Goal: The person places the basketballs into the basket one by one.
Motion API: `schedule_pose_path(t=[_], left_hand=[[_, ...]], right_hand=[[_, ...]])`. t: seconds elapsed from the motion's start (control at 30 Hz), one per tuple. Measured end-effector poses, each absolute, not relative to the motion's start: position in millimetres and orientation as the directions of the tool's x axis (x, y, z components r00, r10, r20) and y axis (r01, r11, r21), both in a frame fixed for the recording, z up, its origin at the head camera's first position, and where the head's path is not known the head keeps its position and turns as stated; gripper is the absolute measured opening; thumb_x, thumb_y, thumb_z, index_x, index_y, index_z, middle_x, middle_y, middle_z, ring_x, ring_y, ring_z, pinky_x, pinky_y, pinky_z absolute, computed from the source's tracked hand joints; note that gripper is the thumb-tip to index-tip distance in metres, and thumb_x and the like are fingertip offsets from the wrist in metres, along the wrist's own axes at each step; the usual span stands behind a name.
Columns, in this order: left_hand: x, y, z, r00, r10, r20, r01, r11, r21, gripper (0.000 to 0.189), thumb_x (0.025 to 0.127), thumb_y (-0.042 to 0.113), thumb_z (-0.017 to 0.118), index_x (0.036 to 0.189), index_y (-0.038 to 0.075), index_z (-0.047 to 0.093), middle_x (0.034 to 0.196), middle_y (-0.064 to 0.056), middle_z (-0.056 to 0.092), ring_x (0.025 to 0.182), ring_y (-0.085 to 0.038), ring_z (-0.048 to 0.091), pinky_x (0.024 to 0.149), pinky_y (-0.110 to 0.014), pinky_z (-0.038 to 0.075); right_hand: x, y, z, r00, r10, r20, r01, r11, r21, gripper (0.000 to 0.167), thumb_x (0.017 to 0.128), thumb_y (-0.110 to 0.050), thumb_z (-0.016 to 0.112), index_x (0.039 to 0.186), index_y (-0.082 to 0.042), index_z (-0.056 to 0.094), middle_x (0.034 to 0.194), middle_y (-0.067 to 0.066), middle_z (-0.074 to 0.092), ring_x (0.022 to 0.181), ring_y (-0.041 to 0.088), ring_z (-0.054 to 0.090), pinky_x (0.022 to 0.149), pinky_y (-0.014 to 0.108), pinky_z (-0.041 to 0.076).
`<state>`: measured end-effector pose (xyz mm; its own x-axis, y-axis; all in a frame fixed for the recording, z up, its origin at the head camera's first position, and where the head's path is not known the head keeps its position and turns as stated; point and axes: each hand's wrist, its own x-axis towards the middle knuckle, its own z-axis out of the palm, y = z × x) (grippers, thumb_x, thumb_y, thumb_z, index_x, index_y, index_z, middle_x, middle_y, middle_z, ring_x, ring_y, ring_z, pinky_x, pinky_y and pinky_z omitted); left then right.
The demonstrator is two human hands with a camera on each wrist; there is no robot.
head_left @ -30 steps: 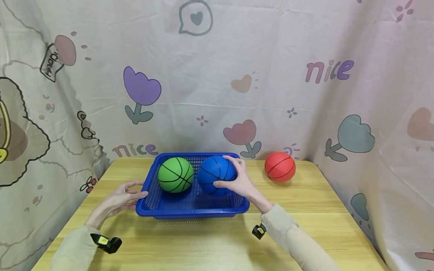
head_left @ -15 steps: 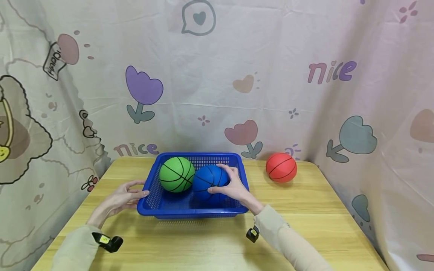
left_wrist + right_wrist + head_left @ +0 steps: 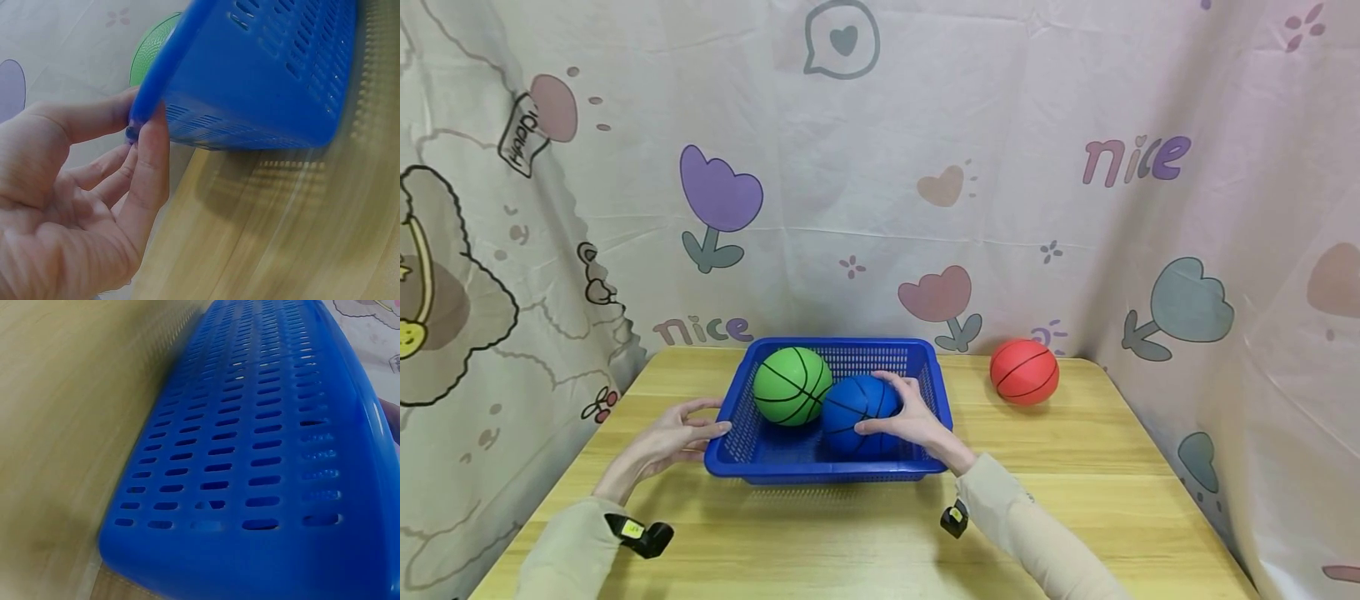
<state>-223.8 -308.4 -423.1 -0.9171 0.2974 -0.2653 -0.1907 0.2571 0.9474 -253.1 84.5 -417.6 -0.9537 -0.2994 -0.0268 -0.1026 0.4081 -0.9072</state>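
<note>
A blue plastic basket (image 3: 775, 469) with slotted walls stands on the table. My left hand (image 3: 666, 440) pinches its left rim, thumb on one side and fingers on the other, as the left wrist view shows closely. Inside, a green basketball (image 3: 792, 385) lies at the back left. My right hand (image 3: 913, 415) reaches over the right side and grips a blue basketball (image 3: 844, 406), thumb at its front and fingers round the back right. The blue ball overlaps the green one's lower right edge in the head view. In the right wrist view the basket wall (image 3: 231, 444) hides nearly all of that hand.
Right of the basket, near the back edge of the wooden table (image 3: 1060, 500), rests a red basketball (image 3: 1024, 372). A patterned curtain (image 3: 865, 208) hangs behind the table and along both sides.
My right hand has brought the blue basketball leftward, forward and lower inside the basket, next to the green one. My left hand keeps its hold on the rim.
</note>
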Motion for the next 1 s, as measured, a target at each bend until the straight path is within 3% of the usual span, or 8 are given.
schedule_pose_path(t=[1.0], left_hand=[[-223, -307, -421, -0.92, 0.289, -0.266, -0.194, 0.254, 0.948, 0.08, 0.101, 0.021, 0.063, 0.156, -0.006, 0.013, 0.124, -0.016, 0.068, 0.093, -0.017, 0.074, 0.082, -0.036, 0.063]], right_hand=[[-253, 73, -426, -0.944, -0.328, -0.033, -0.114, 0.421, -0.9, 0.082, 0.075, -0.037, 0.088, 0.146, -0.035, 0.046, 0.143, 0.017, 0.035, 0.127, 0.038, 0.047, 0.105, 0.057, 0.047]])
